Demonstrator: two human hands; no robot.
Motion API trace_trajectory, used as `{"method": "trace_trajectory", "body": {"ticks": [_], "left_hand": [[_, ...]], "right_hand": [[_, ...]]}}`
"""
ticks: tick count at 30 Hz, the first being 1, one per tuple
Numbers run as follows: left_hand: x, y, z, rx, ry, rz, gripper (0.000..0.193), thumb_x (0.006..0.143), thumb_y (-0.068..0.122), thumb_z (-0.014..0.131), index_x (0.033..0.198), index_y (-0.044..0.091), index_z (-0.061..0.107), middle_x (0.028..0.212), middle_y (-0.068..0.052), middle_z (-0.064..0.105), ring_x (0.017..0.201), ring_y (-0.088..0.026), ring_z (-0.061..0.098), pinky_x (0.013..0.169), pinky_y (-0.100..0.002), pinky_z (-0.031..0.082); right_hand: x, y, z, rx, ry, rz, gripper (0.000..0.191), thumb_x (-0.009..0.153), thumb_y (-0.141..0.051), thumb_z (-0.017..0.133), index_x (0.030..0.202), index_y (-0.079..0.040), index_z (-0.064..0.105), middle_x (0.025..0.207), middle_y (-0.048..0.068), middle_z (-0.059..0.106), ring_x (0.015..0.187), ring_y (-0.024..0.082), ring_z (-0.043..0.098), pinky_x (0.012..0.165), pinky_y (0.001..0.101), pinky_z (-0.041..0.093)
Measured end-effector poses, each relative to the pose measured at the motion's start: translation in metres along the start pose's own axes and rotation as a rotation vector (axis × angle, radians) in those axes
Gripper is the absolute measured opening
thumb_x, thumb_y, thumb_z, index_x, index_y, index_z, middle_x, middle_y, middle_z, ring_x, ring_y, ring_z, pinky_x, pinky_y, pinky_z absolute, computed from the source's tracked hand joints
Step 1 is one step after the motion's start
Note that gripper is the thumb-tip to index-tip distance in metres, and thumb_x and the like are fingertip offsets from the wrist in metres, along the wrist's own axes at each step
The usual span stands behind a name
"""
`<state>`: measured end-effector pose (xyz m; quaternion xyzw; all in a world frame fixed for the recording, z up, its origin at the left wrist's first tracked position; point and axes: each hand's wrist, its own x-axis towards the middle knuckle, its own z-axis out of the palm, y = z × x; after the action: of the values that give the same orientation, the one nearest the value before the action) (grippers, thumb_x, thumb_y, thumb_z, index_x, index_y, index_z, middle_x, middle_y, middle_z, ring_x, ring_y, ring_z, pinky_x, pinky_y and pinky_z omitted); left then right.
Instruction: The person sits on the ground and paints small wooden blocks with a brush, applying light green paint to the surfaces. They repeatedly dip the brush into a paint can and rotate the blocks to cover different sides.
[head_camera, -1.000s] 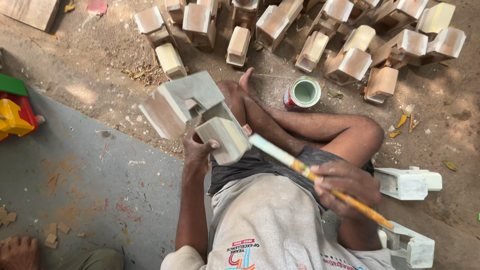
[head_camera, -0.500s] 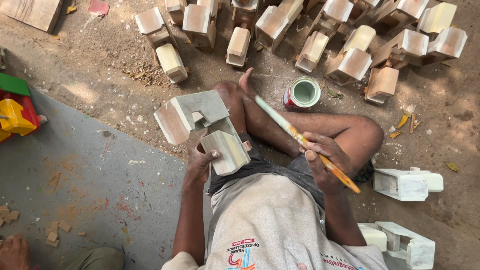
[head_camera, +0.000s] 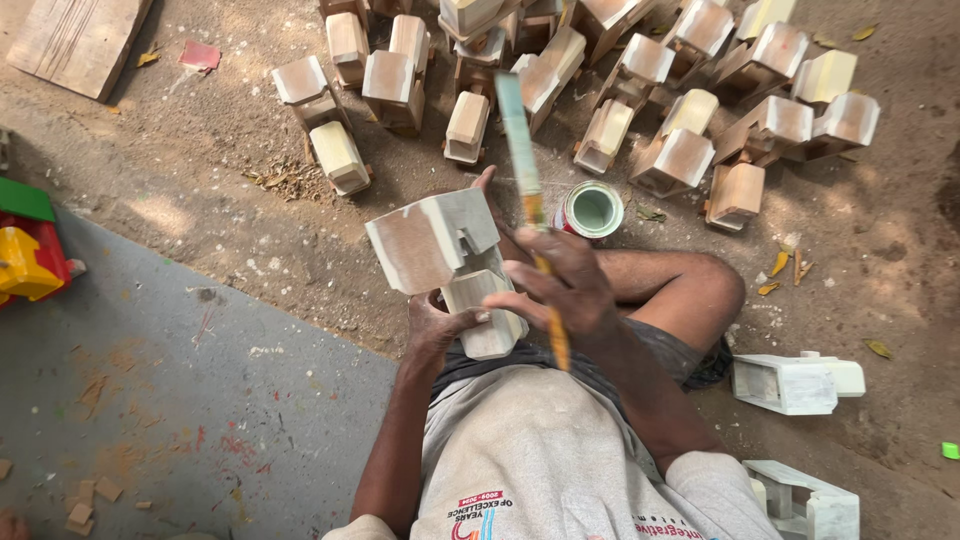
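- The left hand (head_camera: 432, 325) is closed around the underside of a wooden toy block piece (head_camera: 450, 260), a chunky carved shape with pale primer on its faces, held up over the lap at the centre of view.
- The right hand (head_camera: 562, 285) grips a paintbrush (head_camera: 527, 190) by its yellow-orange handle, fingers wrapped tight; the brush points toward 12 o'clock, its pale bristled end blurred, so whether it touches the block is hard to tell.
- A small open paint tin (head_camera: 592, 209) with pale green paint stands on the dirt ground just at 2 o'clock from the held block, beside the person's bent leg.
- Many unpainted and half-primed wooden pieces (head_camera: 690, 150) lie clustered on the ground from 11 to 2 o'clock.
- Two white-painted pieces (head_camera: 790, 385) rest at 4 o'clock, near the knee.
- A wooden plank (head_camera: 75, 40) lies at 10 o'clock, and a red, yellow and green toy (head_camera: 30, 255) sits at 9 o'clock on the edge of a grey concrete slab (head_camera: 200, 400).
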<state>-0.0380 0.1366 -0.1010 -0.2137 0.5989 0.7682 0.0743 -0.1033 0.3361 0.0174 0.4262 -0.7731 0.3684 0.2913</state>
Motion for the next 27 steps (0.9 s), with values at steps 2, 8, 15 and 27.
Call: {"method": "trace_trajectory", "body": {"ticks": [2,8,15,27], "left_hand": [[-0.001,0.006,0.008,0.023,-0.019,0.057,0.098,0.046,0.027,0.097,0.128,-0.008,0.057,0.108,-0.019,0.074,0.095,-0.029,0.077,0.083,-0.04,0.069],[-0.009,0.026,0.024,0.161,-0.033,0.068,0.096,0.046,0.035,0.1,0.122,-0.007,0.058,0.102,-0.019,0.075,0.087,-0.029,0.079,0.076,-0.041,0.07],[-0.011,0.043,0.036,0.484,-0.043,0.174,0.107,0.05,0.062,0.091,0.134,0.001,0.061,0.106,-0.018,0.077,0.091,-0.034,0.08,0.089,-0.046,0.064],[-0.003,0.14,-0.021,0.259,-0.215,0.514,0.15,0.046,0.072,0.091,0.162,0.005,0.022,0.164,-0.024,0.032,0.149,-0.041,0.04,0.114,-0.059,0.047]], "right_hand": [[0.013,-0.002,0.004,-0.073,-0.036,-0.091,0.042,0.089,-0.033,0.085,0.12,-0.009,0.07,0.144,0.012,0.053,0.136,0.026,0.051,0.108,0.0386,0.061],[0.03,0.0,-0.01,-0.166,-0.154,-0.23,0.029,0.09,-0.012,0.079,0.118,-0.007,0.075,0.138,0.006,0.06,0.127,0.026,0.058,0.105,0.0371,0.061],[0.038,0.025,-0.019,-0.288,-0.089,-0.422,0.021,0.092,-0.005,0.083,0.112,-0.005,0.075,0.135,0.004,0.062,0.126,0.027,0.06,0.105,0.033,0.063],[0.057,0.04,-0.083,-0.412,0.169,-0.308,0.025,0.087,-0.013,0.09,0.107,-0.019,0.076,0.126,0.003,0.055,0.122,0.025,0.056,0.097,0.0384,0.059]]}}
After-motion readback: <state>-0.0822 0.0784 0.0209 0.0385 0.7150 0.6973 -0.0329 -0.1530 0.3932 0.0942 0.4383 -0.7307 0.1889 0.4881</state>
